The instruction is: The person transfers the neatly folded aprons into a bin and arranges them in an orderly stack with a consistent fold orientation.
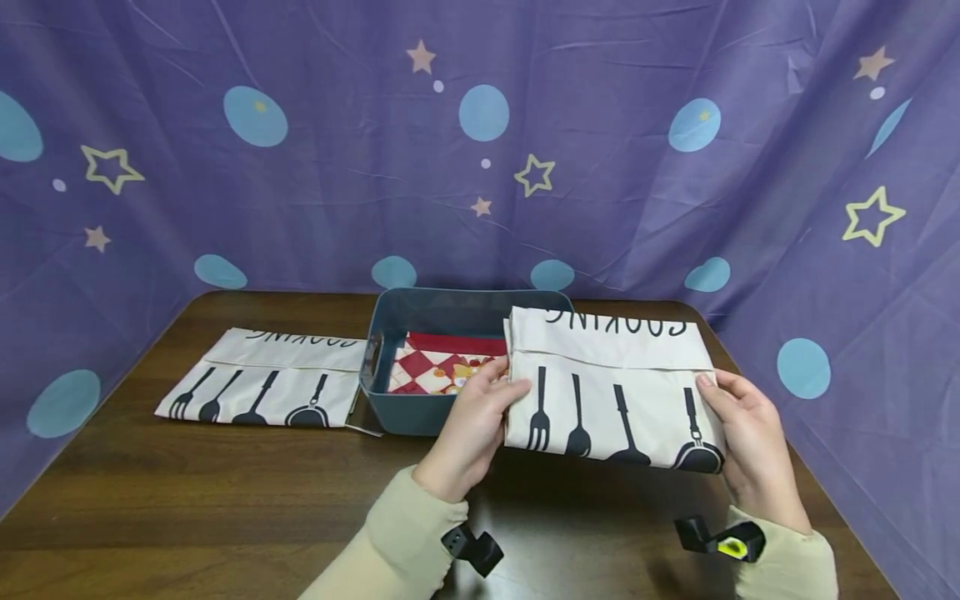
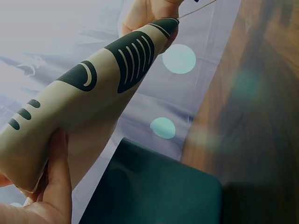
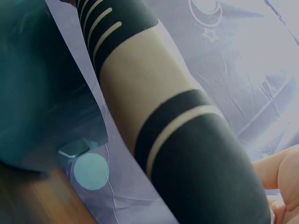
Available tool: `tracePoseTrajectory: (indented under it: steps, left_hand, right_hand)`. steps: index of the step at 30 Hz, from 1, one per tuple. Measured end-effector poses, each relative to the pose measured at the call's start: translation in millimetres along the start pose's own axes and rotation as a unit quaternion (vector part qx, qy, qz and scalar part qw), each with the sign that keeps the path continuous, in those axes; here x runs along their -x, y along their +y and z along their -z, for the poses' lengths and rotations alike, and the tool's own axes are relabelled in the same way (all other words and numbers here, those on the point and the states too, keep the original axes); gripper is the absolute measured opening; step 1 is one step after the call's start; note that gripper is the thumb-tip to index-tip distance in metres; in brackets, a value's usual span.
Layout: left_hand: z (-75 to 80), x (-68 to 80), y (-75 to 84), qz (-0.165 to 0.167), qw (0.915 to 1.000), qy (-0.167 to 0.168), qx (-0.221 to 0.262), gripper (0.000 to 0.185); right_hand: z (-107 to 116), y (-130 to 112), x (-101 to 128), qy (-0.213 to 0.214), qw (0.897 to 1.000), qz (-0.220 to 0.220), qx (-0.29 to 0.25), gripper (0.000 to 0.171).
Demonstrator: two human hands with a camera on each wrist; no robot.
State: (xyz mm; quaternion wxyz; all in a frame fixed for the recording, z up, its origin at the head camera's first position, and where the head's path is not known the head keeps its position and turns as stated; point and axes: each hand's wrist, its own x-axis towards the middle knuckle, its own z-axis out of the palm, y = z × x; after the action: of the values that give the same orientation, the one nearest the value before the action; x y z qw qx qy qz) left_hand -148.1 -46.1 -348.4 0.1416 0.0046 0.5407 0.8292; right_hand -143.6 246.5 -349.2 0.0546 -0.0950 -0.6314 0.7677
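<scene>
- Firmly gripped at both short edges: a folded cream apron printed with black utensils and the word COOKING, held between left hand and right hand.
- Left fingers curled round its left edge, thumb on top; seen from the left wrist as a thumb pressed along the rolled fold.
- Right fingers wrapped round the right edge, thumb lying on the top face near the spatula print; from the right wrist only fingertips beside the cloth.
- Held just above the table, far edge overlapping the right rim of a dark blue bin.
- Inside the bin: a red-and-white checked cloth, lying flat, left part of the bin floor uncovered.
- Left of the bin, touching its near-left corner: a second folded apron, flat on the wood.
- Near side: a broad stretch of bare brown table in front of bin and hands.
- Far and both sides: purple curtain with stars and dots closing in at the table's edges.
</scene>
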Motion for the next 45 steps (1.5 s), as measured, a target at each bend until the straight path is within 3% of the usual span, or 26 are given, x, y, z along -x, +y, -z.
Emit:
tracePoseTrajectory:
  steps: [14,25,36,45]
  left_hand:
    - [14.0,4.3,5.1,0.003,0.9998,0.020,0.002,0.051]
    - [25.1,9.5,12.2,0.008,0.9995,0.031,0.005,0.049]
    - [39.1,13.6,15.9,0.004,0.9988,0.048,0.011,0.049]
    - [49.7,17.7,20.3,0.002,0.9985,0.052,0.014,0.051]
  right_hand:
    - [-7.4,-1.4,1.7,-0.043,0.998,0.009,-0.053,0.006]
    - [-17.9,-2.3,1.4,-0.047,0.997,-0.008,-0.054,0.010]
    - [-32.7,1.7,-1.1,-0.035,0.999,-0.031,0.013,0.018]
    - [-43.4,4.1,0.4,-0.043,0.998,-0.046,0.011,0.021]
